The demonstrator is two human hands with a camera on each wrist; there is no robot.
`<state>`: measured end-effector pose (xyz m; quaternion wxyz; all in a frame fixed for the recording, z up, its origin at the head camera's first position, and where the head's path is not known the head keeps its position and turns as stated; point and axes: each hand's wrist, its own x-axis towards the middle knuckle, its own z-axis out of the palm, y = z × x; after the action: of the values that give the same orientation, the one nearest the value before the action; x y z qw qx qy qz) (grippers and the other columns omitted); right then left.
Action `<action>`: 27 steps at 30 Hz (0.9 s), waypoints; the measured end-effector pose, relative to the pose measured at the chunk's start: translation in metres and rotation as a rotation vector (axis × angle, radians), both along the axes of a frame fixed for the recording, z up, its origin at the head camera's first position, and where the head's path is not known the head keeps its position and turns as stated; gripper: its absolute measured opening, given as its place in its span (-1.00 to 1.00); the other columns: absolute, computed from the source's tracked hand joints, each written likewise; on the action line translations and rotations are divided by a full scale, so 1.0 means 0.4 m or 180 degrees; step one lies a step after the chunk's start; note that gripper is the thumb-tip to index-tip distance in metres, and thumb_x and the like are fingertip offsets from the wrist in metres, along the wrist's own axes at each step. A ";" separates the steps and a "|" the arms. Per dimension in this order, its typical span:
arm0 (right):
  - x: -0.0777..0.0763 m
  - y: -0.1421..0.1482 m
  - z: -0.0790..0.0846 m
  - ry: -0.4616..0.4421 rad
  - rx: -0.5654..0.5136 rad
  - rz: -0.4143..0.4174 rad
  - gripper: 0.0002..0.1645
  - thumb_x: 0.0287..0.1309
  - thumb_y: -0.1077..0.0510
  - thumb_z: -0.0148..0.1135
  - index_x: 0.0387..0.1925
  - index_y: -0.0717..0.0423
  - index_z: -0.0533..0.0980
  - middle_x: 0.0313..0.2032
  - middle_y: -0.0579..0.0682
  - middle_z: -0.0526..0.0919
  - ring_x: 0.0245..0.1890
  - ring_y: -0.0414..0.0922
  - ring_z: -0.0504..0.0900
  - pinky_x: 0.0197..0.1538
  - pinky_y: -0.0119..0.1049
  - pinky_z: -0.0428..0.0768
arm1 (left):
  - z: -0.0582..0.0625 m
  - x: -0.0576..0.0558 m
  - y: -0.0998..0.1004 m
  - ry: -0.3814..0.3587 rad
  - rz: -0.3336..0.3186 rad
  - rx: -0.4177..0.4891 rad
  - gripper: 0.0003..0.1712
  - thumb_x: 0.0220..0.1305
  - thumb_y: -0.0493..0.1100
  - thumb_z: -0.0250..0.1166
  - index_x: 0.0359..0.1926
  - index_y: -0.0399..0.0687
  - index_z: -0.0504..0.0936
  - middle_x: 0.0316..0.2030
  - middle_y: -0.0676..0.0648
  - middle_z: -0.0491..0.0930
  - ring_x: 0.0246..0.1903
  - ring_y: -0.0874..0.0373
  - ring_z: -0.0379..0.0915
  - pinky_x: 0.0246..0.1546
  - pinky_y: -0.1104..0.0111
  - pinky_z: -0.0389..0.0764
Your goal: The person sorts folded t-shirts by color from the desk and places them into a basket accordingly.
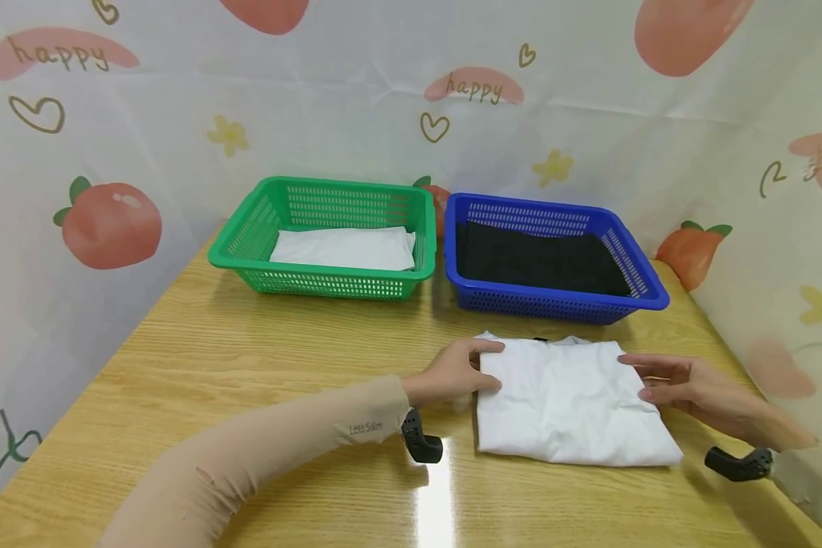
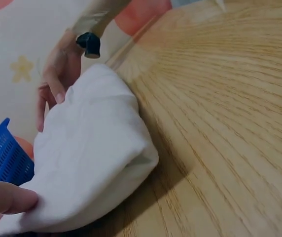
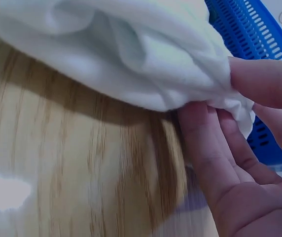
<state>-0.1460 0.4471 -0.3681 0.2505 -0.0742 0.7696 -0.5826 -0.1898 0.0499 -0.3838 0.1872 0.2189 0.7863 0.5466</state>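
A folded white T-shirt (image 1: 568,403) lies in front of the blue basket, with a dark label at its far edge. My left hand (image 1: 455,371) pinches its left edge; in the left wrist view the thumb (image 2: 13,198) presses on top. At the opposite edge my right hand (image 1: 712,397) holds the fabric. From the right wrist view, the thumb (image 3: 264,81) lies over the white cloth (image 3: 146,59) and fingers are tucked beneath it. The cloth's near side looks slightly raised off the table, with loose folds showing.
A green basket (image 1: 322,286) at the back left holds folded white cloth (image 1: 345,247). Beside it, a blue basket (image 1: 541,298) holds folded black cloth (image 1: 541,257). Both stand on a wooden table (image 1: 301,342) against a printed curtain (image 1: 356,99), which also borders the right side.
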 end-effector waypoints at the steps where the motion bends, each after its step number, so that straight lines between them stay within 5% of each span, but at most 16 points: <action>1: 0.000 -0.003 0.002 0.0002 -0.0018 0.0003 -0.36 0.38 0.38 0.06 0.44 0.26 0.21 0.26 -0.38 0.39 0.16 -0.45 0.39 0.10 -0.29 0.53 | -0.001 -0.001 -0.002 0.0007 0.0014 -0.0006 -0.35 0.07 -0.33 0.47 0.24 -0.06 0.58 0.01 0.03 0.60 -0.21 0.24 0.43 -0.15 0.44 0.47; 12: -0.002 -0.046 0.016 -0.0037 -0.0158 -0.0047 -0.36 0.34 0.41 0.10 0.42 0.25 0.27 0.24 -0.37 0.43 0.14 -0.33 0.45 0.07 -0.28 0.54 | 0.007 0.006 -0.041 -0.0031 0.0004 0.0094 -0.35 0.10 -0.30 0.46 0.25 0.00 0.57 0.20 0.03 0.49 -0.10 0.19 0.44 -0.20 0.41 0.53; 27: 0.000 -0.131 0.041 0.0088 -0.0134 -0.0058 -0.36 0.36 0.36 0.11 0.43 0.16 0.28 0.39 -0.12 0.25 0.18 -0.39 0.36 0.13 -0.35 0.49 | 0.036 -0.006 -0.146 -0.0071 -0.0090 0.0339 -0.38 0.18 -0.29 0.44 0.28 -0.05 0.53 0.16 -0.01 0.48 -0.06 0.09 0.49 -0.15 0.33 0.61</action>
<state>-0.1460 0.3947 -0.3515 0.2329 -0.0804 0.7612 -0.5999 -0.1920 -0.0085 -0.3692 0.1918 0.2335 0.7508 0.5873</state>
